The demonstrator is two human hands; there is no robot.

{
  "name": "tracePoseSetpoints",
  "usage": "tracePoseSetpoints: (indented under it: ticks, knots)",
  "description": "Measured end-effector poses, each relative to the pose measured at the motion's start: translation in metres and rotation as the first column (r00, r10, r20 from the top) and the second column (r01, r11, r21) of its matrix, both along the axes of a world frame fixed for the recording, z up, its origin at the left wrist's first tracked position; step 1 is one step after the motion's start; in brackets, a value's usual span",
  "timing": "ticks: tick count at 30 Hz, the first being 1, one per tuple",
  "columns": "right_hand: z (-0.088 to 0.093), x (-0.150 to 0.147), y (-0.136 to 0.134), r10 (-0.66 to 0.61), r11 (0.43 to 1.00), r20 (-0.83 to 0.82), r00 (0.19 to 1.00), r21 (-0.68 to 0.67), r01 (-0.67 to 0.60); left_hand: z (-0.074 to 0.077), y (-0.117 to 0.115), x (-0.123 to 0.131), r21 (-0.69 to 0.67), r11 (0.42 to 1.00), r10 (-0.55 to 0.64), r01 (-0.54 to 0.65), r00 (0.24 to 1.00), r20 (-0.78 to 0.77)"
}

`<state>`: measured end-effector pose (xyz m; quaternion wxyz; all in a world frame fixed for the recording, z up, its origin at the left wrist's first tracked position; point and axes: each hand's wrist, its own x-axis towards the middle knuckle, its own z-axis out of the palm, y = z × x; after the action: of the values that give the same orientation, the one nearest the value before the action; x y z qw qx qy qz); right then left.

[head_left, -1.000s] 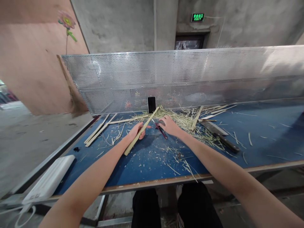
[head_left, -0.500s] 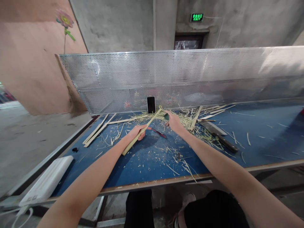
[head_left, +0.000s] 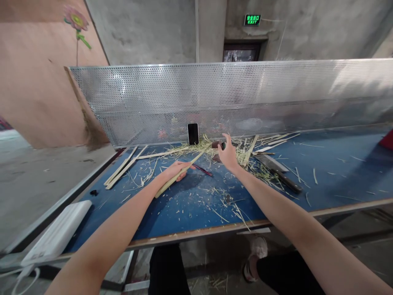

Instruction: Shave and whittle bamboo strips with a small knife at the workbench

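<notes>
At the centre of the frame, the left hand [head_left: 176, 169] has its fingers curled around a pale strip [head_left: 166, 187], which slants from lower left towards the shavings [head_left: 202, 144] below the phone [head_left: 193, 134]. The right hand [head_left: 227, 155], right of centre, has thumb and forefinger bent and apart, with a small dark piece [head_left: 223, 145] between them; whether it is gripped I cannot tell. The strip's far end lies over or just above the shavings, so it could snag there if pulled sideways, and a jerk might then tip the phone, which leans on the mesh panel [head_left: 172, 90]. The held part looks thin, so a hard bend near the left hand might crack it, and a raw edge could cut or splinter the fingers if it slid through them. A slim dark red tool [head_left: 203, 170] lies loose on the table [head_left: 337, 164] beside the left fingertips, where a careless sweep could knock it away. Right of the right wrist, the knife [head_left: 285, 179] lies among loose fibres; an outward swing of that forearm could meet its blade, though which way the edge faces is too small to tell.
</notes>
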<state>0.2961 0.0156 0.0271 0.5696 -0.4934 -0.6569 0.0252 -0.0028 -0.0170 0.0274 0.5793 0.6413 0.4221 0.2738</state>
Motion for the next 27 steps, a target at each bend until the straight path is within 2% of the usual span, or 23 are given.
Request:
tracePoseSetpoints:
  ticks: [3, 5, 8, 10, 14, 22, 27]
  knots:
    - [-0.001, 0.006, 0.004, -0.039, 0.997, 0.067, 0.997, -0.056, 0.043, 0.001, -0.001, 0.000, 0.027, 0.999, -0.026, 0.028, 0.997, -0.072]
    - [-0.002, 0.007, 0.007, -0.041, 0.999, 0.147, 0.988, -0.025, 0.045, 0.002, -0.002, -0.001, 0.044, 0.998, -0.038, 0.043, 0.993, -0.113]
    - [-0.005, 0.002, 0.010, 0.047, 0.992, 0.247, 0.968, 0.100, -0.074, 0.003, -0.002, -0.002, 0.065, 0.997, -0.037, 0.048, 0.985, -0.169]
    - [-0.009, -0.003, 0.011, 0.136, 0.975, 0.294, 0.946, 0.130, -0.181, 0.002, -0.002, -0.002, 0.077, 0.995, -0.044, 0.059, 0.982, -0.182]
    - [-0.018, -0.014, 0.011, 0.237, 0.957, 0.387, 0.891, 0.066, -0.283, 0.001, -0.001, -0.003, 0.097, 0.991, -0.074, 0.094, 0.978, -0.194]
    - [-0.017, -0.018, 0.004, 0.224, 0.971, 0.495, 0.839, -0.040, -0.236, 0.004, -0.005, -0.001, 0.093, 0.991, -0.077, 0.097, 0.977, -0.199]
    - [-0.013, -0.023, -0.002, 0.322, 0.942, 0.547, 0.773, -0.107, -0.317, 0.003, -0.004, -0.001, 0.090, 0.992, -0.074, 0.091, 0.982, -0.175]
